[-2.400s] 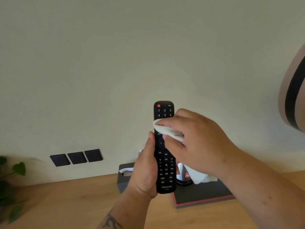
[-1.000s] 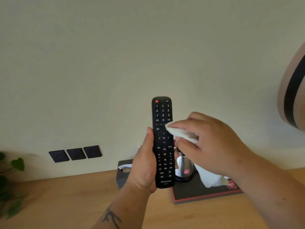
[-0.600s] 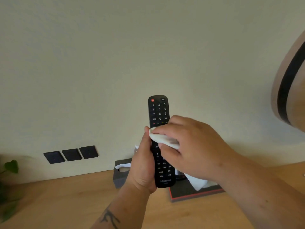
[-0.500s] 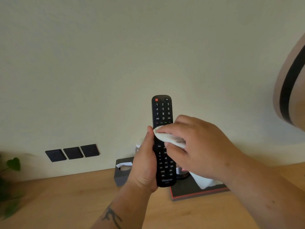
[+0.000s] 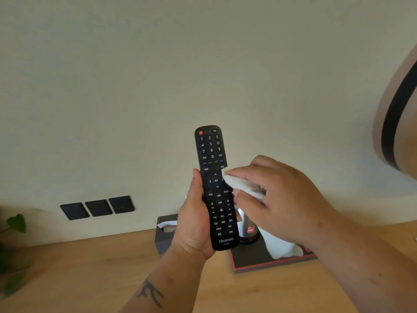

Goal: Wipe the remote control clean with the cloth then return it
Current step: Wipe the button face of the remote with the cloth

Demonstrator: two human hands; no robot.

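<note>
Above the desk (image 5: 67, 274), upright remote (image 5: 215, 186) in left grip (image 5: 194, 222); right grip (image 5: 279, 199) pinching cloth (image 5: 241, 185).

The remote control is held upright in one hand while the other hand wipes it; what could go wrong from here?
1. The left hand grips only the lower half of the remote control; a sideways push from the cloth might tip or twist it loose.
2. Rubbing across the OK pad may press buttons by accident.
3. If dropped, it could hit the steel kettle below.
</note>
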